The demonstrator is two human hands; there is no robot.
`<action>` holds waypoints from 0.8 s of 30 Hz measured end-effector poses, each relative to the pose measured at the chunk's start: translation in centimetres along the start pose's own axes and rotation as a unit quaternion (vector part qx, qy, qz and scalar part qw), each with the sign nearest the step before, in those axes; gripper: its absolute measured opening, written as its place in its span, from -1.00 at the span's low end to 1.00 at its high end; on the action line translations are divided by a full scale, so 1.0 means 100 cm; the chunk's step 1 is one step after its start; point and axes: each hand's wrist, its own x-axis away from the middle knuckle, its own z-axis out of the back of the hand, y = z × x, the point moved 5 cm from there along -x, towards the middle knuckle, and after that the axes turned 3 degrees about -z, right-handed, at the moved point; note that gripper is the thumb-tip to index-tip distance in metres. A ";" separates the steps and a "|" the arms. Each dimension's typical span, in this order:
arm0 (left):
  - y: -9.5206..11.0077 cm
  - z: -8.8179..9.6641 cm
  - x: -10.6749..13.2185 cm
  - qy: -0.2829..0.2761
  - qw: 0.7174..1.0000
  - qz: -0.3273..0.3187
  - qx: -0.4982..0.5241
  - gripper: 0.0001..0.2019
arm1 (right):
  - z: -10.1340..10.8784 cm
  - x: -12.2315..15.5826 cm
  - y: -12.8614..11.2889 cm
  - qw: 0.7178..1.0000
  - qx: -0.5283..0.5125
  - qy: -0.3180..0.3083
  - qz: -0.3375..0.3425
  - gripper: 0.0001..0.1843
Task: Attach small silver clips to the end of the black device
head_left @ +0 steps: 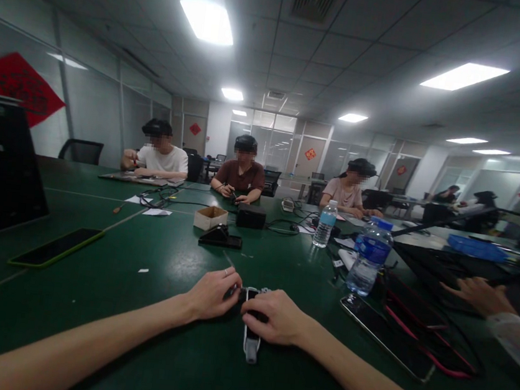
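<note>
R hand (278,319) closed on small grey-and-black device (250,350), at ctr of clock, just in front of wearer; thumb + fingers bent over its dark face, grey end sticking out twd 6 o'clock. Can't tell if device rests on tabletop or is held a bit above. L hand (214,293), w/ ring on one finger, at 10-11 o'clock, fingertips bent in close by device's far end; can't tell if they pinch anything. Green table (138,356) under all. Next out: white scrap (143,270) at 10; black stand (220,237) at 11, open cardboard box (210,217) just behind it; black box (251,217) approx 12. Small water bottle (325,224) upright at 1, lg blue-capped bottle (369,257) upright at 2. Dark phone (387,336) flat at 3, pink-edged case (432,333) just beyond. Green-edged phone (57,247) flat betw 9 & 10. Co-worker's hand (480,296) betw 2 & 3, near dark bag-like item (452,276), details unclear. Far side of table: 3 seated co-workers w/ headgear, approx 11, 12 & 1.
</note>
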 end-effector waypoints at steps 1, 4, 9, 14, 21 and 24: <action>0.000 0.000 0.000 0.002 1.000 -0.002 0.002 -0.90 | 0.000 0.000 0.001 1.000 0.002 -0.002 -0.005 -0.72; 0.000 -0.001 0.000 0.011 1.000 -0.011 0.004 -0.90 | 0.000 -0.001 0.003 1.000 0.013 -0.007 -0.020 -0.71; -0.001 -0.003 0.001 0.017 1.000 -0.017 0.008 -0.90 | 0.004 -0.001 0.011 0.997 0.009 -0.013 -0.070 -0.68; -0.001 -0.002 0.001 0.009 1.000 -0.014 0.005 -0.92 | 0.010 0.003 0.043 0.982 -0.007 -0.020 -0.188 -0.65; 0.002 0.002 0.000 -0.023 1.000 -0.001 0.017 -0.91 | 0.006 0.018 0.118 0.941 -0.014 0.027 -0.336 -0.69; 0.002 0.003 0.000 -0.029 0.999 0.006 0.015 -0.92 | 0.005 0.023 0.145 0.925 0.036 0.043 -0.375 -0.70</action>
